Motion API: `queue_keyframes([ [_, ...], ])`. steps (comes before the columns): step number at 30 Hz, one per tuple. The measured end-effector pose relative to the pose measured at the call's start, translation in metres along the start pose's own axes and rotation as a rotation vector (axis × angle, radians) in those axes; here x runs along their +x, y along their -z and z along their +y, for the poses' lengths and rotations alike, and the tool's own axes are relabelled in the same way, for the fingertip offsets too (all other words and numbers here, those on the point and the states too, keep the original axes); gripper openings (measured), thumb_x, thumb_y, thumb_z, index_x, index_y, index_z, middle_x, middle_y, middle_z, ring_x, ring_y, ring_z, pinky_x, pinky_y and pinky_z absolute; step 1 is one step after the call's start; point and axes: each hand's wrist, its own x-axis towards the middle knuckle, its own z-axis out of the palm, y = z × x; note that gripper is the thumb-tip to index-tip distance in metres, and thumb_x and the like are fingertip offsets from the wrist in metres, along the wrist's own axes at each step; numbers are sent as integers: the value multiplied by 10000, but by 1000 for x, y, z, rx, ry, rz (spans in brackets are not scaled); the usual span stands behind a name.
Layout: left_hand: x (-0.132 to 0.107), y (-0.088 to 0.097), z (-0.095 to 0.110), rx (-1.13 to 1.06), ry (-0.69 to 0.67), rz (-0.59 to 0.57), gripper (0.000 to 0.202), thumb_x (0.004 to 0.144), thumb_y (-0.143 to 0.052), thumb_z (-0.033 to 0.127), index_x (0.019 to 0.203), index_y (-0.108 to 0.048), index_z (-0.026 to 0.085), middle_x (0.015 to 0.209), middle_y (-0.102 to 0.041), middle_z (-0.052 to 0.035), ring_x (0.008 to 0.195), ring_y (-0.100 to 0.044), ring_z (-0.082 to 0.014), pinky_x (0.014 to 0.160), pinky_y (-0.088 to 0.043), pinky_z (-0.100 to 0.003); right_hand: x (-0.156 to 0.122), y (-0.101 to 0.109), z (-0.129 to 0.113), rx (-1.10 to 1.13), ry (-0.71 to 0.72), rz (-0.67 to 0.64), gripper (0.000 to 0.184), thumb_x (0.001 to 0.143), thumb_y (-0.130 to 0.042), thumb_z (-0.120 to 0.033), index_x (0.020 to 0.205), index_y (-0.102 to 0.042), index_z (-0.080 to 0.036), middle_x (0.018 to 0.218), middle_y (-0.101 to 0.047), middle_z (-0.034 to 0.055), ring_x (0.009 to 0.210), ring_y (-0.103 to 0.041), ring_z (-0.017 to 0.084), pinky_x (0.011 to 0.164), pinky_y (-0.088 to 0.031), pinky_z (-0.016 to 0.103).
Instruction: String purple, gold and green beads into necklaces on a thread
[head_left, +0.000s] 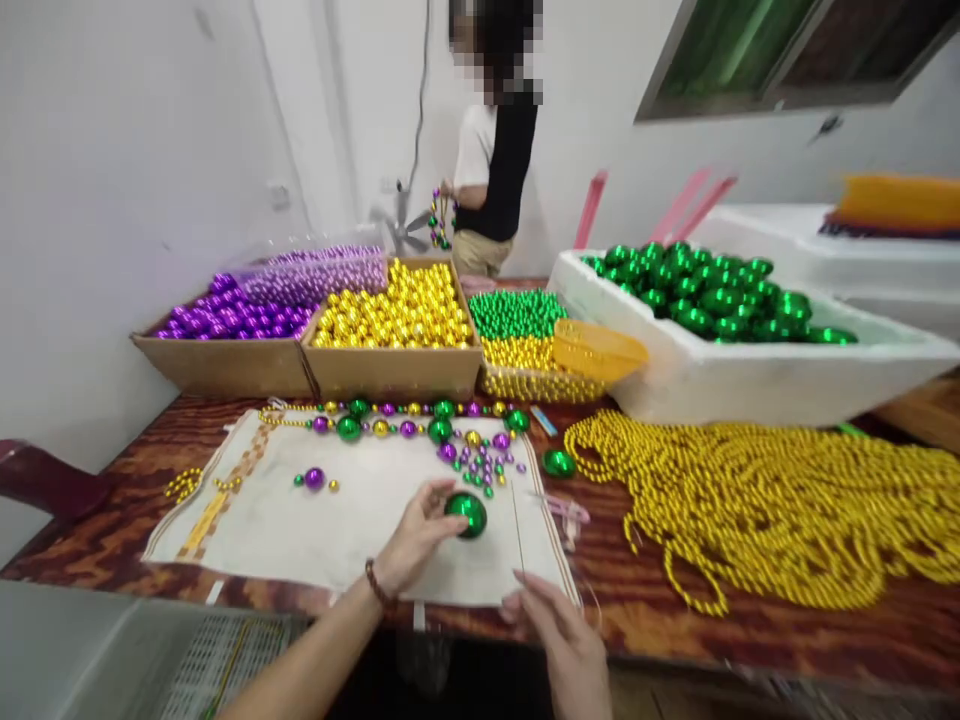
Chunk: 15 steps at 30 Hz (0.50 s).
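Note:
My left hand (416, 535), with a brown bracelet at the wrist, grips a large shiny green bead (468, 516) above the white cloth (360, 535). At the cloth's right side, my right hand (555, 635) pinches the lower end of a long thin needle (519, 525) that stands nearly upright. Small loose purple and green beads (484, 465) lie just beyond the green bead. A purple bead (314, 479) with smaller ones beside it rests to the left. Along the cloth's far edge runs a bead string (409, 428) of green, purple and gold.
Behind are boxes of purple beads (240, 315) and gold beads (394, 310), and a foam box (720, 375) of green beads. Gold bead strands (765, 510) and pink scissors (566, 510) lie to the right. A person (491, 170) stands beyond the table holding a bead string.

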Motion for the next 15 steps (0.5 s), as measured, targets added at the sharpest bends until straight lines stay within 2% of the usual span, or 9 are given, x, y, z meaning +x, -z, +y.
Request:
queue_keyframes([
  [3,4,3,12,163,-139,-83,690,584,-899,234,1180,-553,218,1176,-612,-78,1145,-565,-224,991,-447,-353,-5,-1,-4,56,-53,-16,446,720,-784,-526,946,-742,-143,740,-717,84,638,-673,201,577,-530,275],
  [7,3,5,11,311,-240,-133,781,641,-880,245,1306,-470,253,1199,-598,-79,1162,-560,-225,989,-455,-356,-11,-6,-2,107,-72,-13,387,764,-762,-479,957,-740,-145,752,-721,88,645,-671,184,569,-514,257],
  [10,2,5,10,364,-255,-154,720,669,-867,258,1288,-499,247,1215,-601,-84,1191,-548,-231,1002,-447,-352,-13,-12,-4,125,-85,-19,368,770,-760,-468,951,-741,-148,752,-721,84,638,-665,170,569,-512,246],
  [15,6,7,14,332,-185,-135,557,719,-825,321,1203,-566,227,1199,-619,-85,1163,-568,-234,989,-456,-354,-4,-14,-14,110,-88,-15,411,727,-774,-521,904,-746,-152,718,-704,71,622,-652,166,568,-518,239],
])
